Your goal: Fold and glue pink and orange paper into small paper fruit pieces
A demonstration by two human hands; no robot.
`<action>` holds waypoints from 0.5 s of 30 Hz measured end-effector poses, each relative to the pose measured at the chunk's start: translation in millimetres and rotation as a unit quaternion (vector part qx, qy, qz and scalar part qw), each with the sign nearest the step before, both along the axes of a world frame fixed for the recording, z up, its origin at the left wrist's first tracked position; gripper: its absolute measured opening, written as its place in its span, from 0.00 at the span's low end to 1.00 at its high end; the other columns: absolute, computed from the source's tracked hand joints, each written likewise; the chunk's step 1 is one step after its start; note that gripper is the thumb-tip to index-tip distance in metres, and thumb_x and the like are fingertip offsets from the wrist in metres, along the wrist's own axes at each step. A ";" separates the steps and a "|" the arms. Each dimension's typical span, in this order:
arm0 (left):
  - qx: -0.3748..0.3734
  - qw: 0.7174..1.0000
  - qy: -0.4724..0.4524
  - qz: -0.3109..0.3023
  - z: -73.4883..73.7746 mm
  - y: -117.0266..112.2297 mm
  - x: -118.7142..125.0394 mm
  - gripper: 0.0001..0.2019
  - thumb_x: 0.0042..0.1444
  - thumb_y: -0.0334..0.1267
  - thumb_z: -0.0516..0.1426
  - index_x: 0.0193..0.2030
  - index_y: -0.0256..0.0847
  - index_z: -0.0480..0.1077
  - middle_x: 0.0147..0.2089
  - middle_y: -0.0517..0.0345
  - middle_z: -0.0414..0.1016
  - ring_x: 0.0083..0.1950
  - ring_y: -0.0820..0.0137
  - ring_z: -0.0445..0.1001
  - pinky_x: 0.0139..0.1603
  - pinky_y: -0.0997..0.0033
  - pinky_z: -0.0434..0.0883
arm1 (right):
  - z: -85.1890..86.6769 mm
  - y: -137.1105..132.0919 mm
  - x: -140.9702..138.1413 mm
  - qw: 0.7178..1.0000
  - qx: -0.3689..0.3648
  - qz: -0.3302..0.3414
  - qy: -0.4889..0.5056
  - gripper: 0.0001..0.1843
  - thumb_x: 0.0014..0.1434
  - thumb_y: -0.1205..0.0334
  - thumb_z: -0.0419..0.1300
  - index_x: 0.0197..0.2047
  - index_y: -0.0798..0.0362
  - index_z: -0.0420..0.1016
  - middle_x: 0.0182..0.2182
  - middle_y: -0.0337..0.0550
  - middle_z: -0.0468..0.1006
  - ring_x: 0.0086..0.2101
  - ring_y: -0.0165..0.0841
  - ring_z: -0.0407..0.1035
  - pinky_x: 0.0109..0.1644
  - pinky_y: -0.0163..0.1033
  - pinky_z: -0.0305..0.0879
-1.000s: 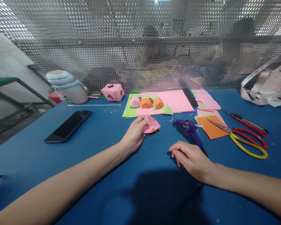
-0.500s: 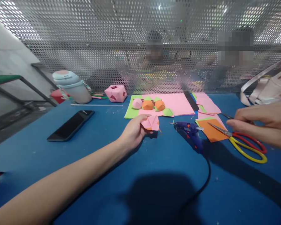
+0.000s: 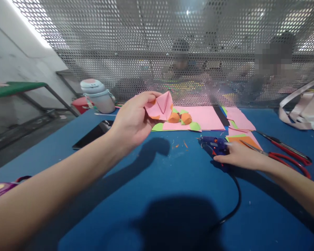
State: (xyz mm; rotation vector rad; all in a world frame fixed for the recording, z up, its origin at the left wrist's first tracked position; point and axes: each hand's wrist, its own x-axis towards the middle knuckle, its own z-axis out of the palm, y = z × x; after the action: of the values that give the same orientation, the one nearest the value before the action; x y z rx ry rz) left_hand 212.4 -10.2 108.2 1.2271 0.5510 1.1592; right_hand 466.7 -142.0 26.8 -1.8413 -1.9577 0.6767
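My left hand (image 3: 134,116) is raised above the table and pinches a folded pink paper piece (image 3: 159,107) with small orange patches along its edges. At the right, my right hand (image 3: 237,156) is on the handle of a dark blue glue gun (image 3: 215,142), its thumb in front and the other fingers mostly hidden. The gun lies on the table with a small red light showing and its nozzle toward the left. Scissors (image 3: 276,155) lie partly under my right forearm. Beyond them rests a slim pointed tool (image 3: 288,144) with black and red parts.
Folded orange paper pieces (image 3: 186,119) sit on pink sheets (image 3: 208,116) at the back. Orange paper (image 3: 247,140) lies under the scissors' tip. A phone (image 3: 90,135) and a bottle (image 3: 98,99) stand left. The black cord (image 3: 238,200) runs forward. A perforated metal screen (image 3: 151,42) borders the table.
My left hand has lifted the pink paper piece up and toward the left. My right hand has let go of the slim tool and moved left onto the glue gun.
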 end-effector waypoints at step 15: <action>0.074 0.997 0.037 0.007 49.7 -47.0 -7.1 0.08 0.58 0.28 0.52 0.31 0.32 0.71 0.27 0.58 0.69 0.27 0.73 0.70 0.22 0.78 0.63 | -3.7 139.5 -187.3 0.970 0.153 0.108 0.158 0.20 0.55 0.56 0.58 0.17 0.60 0.67 0.14 0.34 0.68 0.18 0.22 0.66 0.23 0.25 0.61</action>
State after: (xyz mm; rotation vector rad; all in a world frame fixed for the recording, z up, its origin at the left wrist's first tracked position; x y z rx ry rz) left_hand 205.3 -57.2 157.9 1.4001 0.5366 1.1875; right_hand 279.4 -2.4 23.1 -1.2671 -1.9356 0.6437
